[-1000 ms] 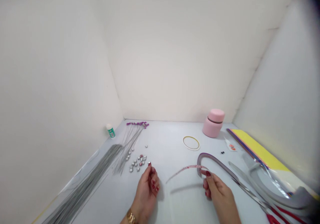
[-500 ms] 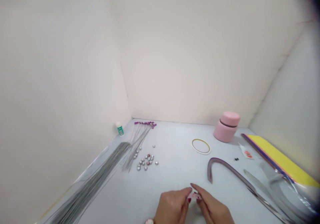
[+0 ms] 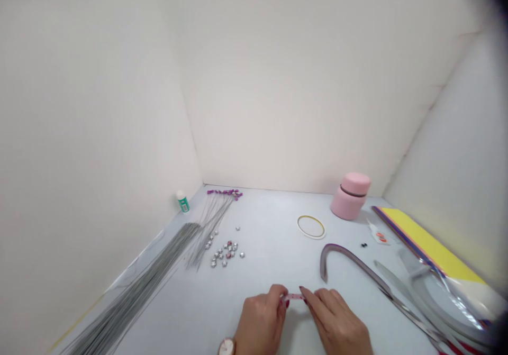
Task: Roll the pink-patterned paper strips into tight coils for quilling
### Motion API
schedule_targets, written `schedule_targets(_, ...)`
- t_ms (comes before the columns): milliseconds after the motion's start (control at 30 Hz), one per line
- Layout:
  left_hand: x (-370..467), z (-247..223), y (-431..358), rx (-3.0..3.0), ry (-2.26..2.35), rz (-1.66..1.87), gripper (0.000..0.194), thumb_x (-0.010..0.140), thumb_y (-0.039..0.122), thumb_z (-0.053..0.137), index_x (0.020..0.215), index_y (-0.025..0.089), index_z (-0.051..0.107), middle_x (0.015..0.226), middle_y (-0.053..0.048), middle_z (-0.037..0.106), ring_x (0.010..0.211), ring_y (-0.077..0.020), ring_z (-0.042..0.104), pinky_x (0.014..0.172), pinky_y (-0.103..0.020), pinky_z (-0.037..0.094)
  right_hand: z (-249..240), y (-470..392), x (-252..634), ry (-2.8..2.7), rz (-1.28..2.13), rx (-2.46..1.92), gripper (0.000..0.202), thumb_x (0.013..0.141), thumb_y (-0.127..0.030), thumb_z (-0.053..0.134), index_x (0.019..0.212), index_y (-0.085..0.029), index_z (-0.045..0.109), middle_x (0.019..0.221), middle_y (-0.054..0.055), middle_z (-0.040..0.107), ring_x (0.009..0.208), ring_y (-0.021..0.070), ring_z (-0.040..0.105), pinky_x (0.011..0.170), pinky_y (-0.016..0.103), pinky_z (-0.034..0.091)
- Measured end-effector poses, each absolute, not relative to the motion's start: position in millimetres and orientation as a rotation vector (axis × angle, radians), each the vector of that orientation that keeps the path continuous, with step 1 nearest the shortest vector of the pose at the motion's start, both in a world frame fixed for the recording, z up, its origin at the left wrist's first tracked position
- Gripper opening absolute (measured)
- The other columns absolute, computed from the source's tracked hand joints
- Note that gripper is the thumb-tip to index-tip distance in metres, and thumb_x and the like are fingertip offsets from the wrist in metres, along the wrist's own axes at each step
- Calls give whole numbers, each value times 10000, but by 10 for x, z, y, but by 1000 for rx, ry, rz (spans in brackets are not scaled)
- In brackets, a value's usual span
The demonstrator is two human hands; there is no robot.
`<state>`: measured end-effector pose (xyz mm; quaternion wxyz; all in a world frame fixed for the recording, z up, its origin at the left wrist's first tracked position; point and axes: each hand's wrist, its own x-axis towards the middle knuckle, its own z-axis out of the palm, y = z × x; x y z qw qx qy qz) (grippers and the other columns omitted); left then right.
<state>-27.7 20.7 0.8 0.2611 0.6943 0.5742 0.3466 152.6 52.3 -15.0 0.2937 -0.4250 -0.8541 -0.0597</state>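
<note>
A small pinkish-white strip with red marks (image 3: pixel 294 296) is stretched between my two hands at the bottom middle. My left hand (image 3: pixel 262 315) pinches its left end between thumb and fingers; a watch sits on that wrist. The fingertips of my right hand (image 3: pixel 335 318) close on the right end. Beyond the hands, to the left, lie several small silver star-like pieces (image 3: pixel 224 263), a few of them reddish. Thin wires with purple tips (image 3: pixel 224 192) rest farther back.
A bundle of grey wires (image 3: pixel 138 286) runs along the left. Right of the hands lie a curved purple-grey strip (image 3: pixel 353 258) and clear plastic strips. Farther back are a ring (image 3: pixel 311 235), a pink jar (image 3: pixel 351 196), a glue tube (image 3: pixel 377 233), yellow sheets (image 3: pixel 432 244) and a green-white bottle (image 3: pixel 183 202).
My hands have moved apart a little, and the strip between them now looks straighter. The view has shifted slightly, so the table's objects appear farther left.
</note>
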Motion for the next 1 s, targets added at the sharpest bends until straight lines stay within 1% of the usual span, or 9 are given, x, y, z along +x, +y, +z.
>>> schedule_targets(133, -303, 48, 187, 2053, 1467, 874, 270, 868, 208, 370, 931, 217, 633, 736, -117, 677, 650, -227, 603, 579, -277, 338, -195, 520, 1516, -2218, 24, -1108, 252, 858, -208, 404, 999, -177, 610, 723, 65, 666, 681, 193, 629, 655, 283, 512)
schedule_targets(267, -315, 50, 174, 2136, 1421, 894, 301, 869, 184, 349, 1030, 224, 600, 782, -122, 678, 693, -232, 607, 616, -286, 366, -168, 497, 1459, -2004, 201, -1239, 226, 851, -306, 413, 946, -198, 588, 750, 49, 692, 648, 181, 654, 599, 252, 529)
schedule_targets(400, -307, 30, 176, 2050, 1452, 937, 335, 857, 132, 331, 1124, 195, 523, 828, -121, 677, 723, -227, 610, 635, -283, 385, -74, 467, 1408, -1962, 368, -1264, 220, 850, -336, 407, 776, -227, 583, 693, 37, 659, 608, 177, 632, 561, 247, 511)
schedule_targets(567, -304, 57, 174, 1948, 1512, 938, 298, 865, 140, 319, 1011, 182, 575, 774, -112, 666, 682, -211, 593, 621, -277, 382, 1, 426, 1362, -1943, 488, -1211, 218, 838, -332, 432, 750, -226, 600, 657, 44, 602, 628, 194, 593, 582, 263, 475)
schedule_targets(633, -305, 101, 171, 1969, 1496, 978, 288, 862, 144, 343, 978, 194, 602, 824, -114, 659, 742, -217, 581, 660, -283, 381, 29, 398, 1335, -1888, 612, -1252, 212, 829, -339, 448, 734, -216, 593, 672, 38, 612, 624, 188, 583, 583, 257, 459)
schedule_targets(700, -308, 150, 170, 1997, 1468, 1081, 276, 851, 152, 385, 973, 215, 624, 976, -121, 623, 878, -230, 538, 736, -293, 368, 63, 374, 1302, -1812, 771, -1323, 232, 822, -361, 459, 701, -203, 577, 616, 17, 583, 557, 169, 540, 541, 249, 426)
schedule_targets(733, -310, 169, 171, 1995, 1504, 1143, 268, 845, 160, 402, 947, 225, 642, 979, -118, 607, 878, -232, 519, 735, -296, 364, 78, 367, 1286, -1774, 893, -1349, 233, 813, -370, 477, 687, -197, 567, 587, 5, 562, 531, 156, 515, 517, 240, 407)
schedule_targets(867, -327, 173, 188, 1996, 1587, 1148, 226, 829, 200, 461, 913, 247, 666, 720, -71, 593, 697, -204, 490, 634, -279, 342, 118, 373, 1237, -1379, 1379, -1341, 242, 770, -385, 548, 645, -184, 498, 474, -62, 426, 421, 91, 392, 413, 191, 291)
schedule_targets(1000, -326, 124, 193, 1929, 1551, 1123, 191, 824, 210, 480, 874, 233, 663, 708, -62, 617, 687, -193, 517, 639, -272, 350, 128, 391, 1216, -1134, 1569, -1233, 236, 744, -377, 596, 680, -166, 511, 486, -70, 440, 413, 63, 362, 421, 176, 269)
